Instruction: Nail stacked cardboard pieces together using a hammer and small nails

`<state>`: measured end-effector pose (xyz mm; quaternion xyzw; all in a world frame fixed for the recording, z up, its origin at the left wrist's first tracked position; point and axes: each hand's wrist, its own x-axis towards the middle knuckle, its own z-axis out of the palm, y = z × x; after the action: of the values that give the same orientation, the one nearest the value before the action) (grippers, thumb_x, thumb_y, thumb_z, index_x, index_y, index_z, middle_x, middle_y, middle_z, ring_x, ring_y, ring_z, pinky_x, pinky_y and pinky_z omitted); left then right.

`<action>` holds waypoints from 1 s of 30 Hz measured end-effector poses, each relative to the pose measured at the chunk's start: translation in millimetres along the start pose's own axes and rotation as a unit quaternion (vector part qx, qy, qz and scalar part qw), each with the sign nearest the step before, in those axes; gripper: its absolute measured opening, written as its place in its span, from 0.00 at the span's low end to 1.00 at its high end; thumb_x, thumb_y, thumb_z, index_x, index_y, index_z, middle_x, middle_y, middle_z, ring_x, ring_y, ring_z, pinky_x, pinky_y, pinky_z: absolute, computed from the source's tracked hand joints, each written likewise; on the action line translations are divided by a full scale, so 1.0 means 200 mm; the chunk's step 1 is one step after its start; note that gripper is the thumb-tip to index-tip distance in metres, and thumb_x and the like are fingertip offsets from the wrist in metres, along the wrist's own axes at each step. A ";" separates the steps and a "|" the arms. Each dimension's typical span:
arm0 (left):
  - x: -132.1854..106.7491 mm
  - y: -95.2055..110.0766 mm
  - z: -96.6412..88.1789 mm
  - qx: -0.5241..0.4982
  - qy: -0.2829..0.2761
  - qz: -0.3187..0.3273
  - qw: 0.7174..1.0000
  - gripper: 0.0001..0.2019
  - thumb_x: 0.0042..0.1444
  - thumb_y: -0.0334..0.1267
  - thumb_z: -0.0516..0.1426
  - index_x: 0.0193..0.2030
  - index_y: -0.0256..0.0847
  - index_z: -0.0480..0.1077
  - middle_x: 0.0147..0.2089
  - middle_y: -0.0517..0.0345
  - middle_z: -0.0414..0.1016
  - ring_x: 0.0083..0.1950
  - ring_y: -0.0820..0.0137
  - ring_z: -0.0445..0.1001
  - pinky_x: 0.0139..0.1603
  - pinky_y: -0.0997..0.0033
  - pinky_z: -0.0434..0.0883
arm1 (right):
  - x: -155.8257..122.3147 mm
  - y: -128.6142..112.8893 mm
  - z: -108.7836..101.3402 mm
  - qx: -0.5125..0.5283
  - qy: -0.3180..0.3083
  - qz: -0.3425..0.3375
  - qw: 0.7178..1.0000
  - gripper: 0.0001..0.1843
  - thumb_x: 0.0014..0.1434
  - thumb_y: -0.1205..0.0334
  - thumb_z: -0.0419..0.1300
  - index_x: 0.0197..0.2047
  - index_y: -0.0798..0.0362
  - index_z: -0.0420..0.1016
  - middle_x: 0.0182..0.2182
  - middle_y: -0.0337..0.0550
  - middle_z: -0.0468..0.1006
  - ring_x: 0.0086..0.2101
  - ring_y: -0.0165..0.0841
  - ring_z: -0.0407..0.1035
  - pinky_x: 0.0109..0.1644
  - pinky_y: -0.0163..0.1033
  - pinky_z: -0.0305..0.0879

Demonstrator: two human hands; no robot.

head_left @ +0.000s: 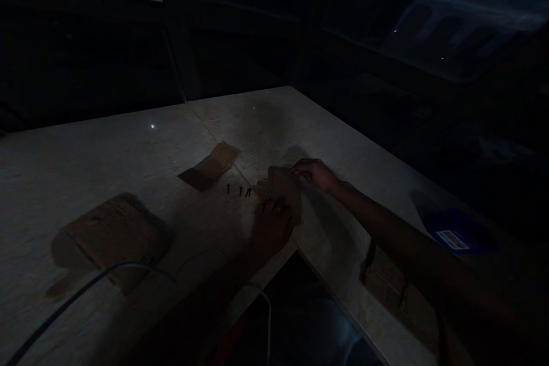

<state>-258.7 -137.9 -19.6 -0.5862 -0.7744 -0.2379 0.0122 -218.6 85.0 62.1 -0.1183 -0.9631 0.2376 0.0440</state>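
The scene is very dark. A small folded piece of brown cardboard [283, 190] stands on the pale L-shaped worktop [128, 154]. My left hand [271, 227], with a ring on one finger, grips its near edge. My right hand [315, 174] has its fingers curled on the far top corner. Just left of the cardboard lie three small dark screws [239, 190].
Another folded cardboard piece [210, 167] lies behind the screws. A larger cardboard block [112, 238] sits at the left with a cable [77, 291] running from it. Torn cardboard [398, 291] and a blue box [457, 233] lie on the right wing.
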 end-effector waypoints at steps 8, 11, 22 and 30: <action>0.01 0.01 0.00 0.007 -0.003 0.000 1.000 0.13 0.66 0.43 0.53 0.50 0.43 0.74 0.61 0.48 0.73 0.56 0.54 0.68 0.54 0.48 0.64 | 0.22 -0.24 0.21 0.204 -0.034 0.055 0.977 0.07 0.58 0.69 0.63 0.39 0.57 0.84 0.29 0.40 0.83 0.28 0.30 0.75 0.33 0.32 0.68; 0.01 0.01 0.00 0.019 -0.014 -0.002 1.000 0.14 0.66 0.42 0.52 0.52 0.42 0.75 0.56 0.45 0.76 0.56 0.52 0.68 0.54 0.46 0.65 | 0.30 -0.40 0.35 0.117 -0.077 -0.029 0.990 0.05 0.59 0.71 0.64 0.37 0.56 0.83 0.31 0.39 0.83 0.33 0.29 0.76 0.38 0.30 0.66; -0.01 -0.05 0.15 -0.019 0.020 -0.021 0.999 0.22 0.65 0.37 0.50 0.64 0.33 0.67 0.59 0.39 0.76 0.61 0.49 0.71 0.64 0.45 0.63 | 0.32 -0.58 0.60 0.035 -0.049 -0.006 0.998 0.07 0.66 0.68 0.60 0.41 0.56 0.80 0.44 0.50 0.77 0.43 0.36 0.71 0.46 0.37 0.63; -0.02 -0.06 0.12 0.004 0.031 0.037 0.999 0.24 0.59 0.45 0.57 0.59 0.34 0.72 0.57 0.36 0.76 0.60 0.43 0.70 0.61 0.39 0.64 | 0.01 -0.51 0.48 0.142 0.103 -0.045 0.983 0.07 0.66 0.68 0.60 0.42 0.53 0.80 0.40 0.44 0.79 0.42 0.34 0.72 0.50 0.38 0.66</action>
<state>-261.8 -134.3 -46.0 -0.6069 -0.7523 -0.2519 0.0471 -254.5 -45.0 25.4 -0.0912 -0.9141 0.3565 0.1701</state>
